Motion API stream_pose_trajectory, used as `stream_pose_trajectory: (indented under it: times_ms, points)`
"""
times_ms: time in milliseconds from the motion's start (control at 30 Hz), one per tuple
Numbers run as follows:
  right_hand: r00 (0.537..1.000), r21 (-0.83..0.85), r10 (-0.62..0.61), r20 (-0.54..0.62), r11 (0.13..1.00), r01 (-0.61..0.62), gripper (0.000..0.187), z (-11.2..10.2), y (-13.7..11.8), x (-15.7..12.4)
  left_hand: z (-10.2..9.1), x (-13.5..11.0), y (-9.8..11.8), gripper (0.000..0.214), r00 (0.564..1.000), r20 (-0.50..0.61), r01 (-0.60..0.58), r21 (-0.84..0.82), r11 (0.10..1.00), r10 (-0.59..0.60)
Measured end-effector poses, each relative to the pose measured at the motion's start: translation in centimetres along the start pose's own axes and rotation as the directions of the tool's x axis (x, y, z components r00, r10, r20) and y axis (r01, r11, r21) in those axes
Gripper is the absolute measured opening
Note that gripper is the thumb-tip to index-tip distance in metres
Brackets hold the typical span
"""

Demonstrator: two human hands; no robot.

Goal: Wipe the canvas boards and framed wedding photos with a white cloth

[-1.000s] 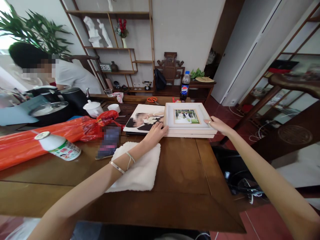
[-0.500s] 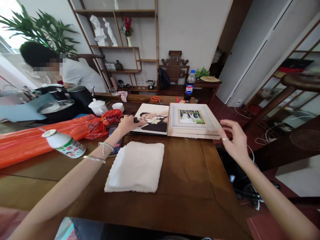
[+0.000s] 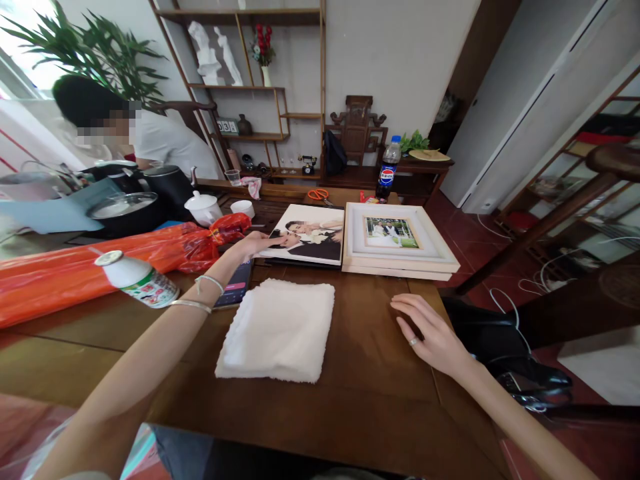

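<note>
My left hand [image 3: 254,245] reaches across to the left edge of a photo panel [image 3: 316,235] printed with a portrait and flowers. Its fingers are stretched out and touch that edge; the thumb is hard to make out. A dark item shows beneath the panel. Butted against its right side is a pale wooden photo frame [image 3: 353,260] with a small picture inside, on top of another pale frame. My right hand [image 3: 431,333] is open, palm down over the table, in front of the frames and apart from them. Between my forearms lies a folded white towel [image 3: 277,331].
A phone [image 3: 235,287] is partly behind my left wrist. Left of it are a tilted white bottle [image 3: 137,280] and a red plastic-wrapped bundle [image 3: 100,267]. Orange-handled scissors [image 3: 318,195] and a cola bottle [image 3: 388,170] are behind the frames. A person [image 3: 170,137] sits at far left.
My right hand has left the frame's right edge and come back toward me, lower over the table. My left hand has slid slightly off the panel toward its left edge.
</note>
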State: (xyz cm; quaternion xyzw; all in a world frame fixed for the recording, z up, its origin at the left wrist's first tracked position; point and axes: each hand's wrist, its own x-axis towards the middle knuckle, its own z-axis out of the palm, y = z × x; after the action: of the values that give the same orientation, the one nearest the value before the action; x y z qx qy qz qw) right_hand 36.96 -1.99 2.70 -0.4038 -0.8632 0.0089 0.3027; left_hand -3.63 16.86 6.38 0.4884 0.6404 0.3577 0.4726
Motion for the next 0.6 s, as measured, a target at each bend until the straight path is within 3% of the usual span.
stream_pose_trajectory:
  times_ms: [133, 333, 500, 600]
  points:
    - [0.999, -0.011, -0.010, 0.031, 1.000, 0.010, 0.036, 0.1, 0.0, -0.2, 0.4, 0.2, -0.5, 0.019, 0.995, 0.059, 0.097, -0.328, 0.940, -0.082]
    - [0.999, 0.006, 0.008, 0.040, 1.000, -0.008, 0.034, 0.1, -0.1, 0.2, 0.4, -0.5, 0.0, 0.006, 0.996, -0.072, 0.003, -0.546, 0.837, -0.051]
    - [1.000, 0.063, -0.012, -0.003, 0.998, 0.012, 0.035, -0.1, -0.2, 0.0, -2.5, -3.4, 0.4, 0.010, 0.987, -0.158, -0.080, -0.616, 0.783, -0.024]
    - [0.994, 0.138, 0.064, -0.094, 0.989, -0.050, 0.033, -0.5, -0.9, 0.2, -5.1, -6.1, 1.0, 0.012, 0.984, -0.173, -0.100, -0.682, 0.725, -0.027]
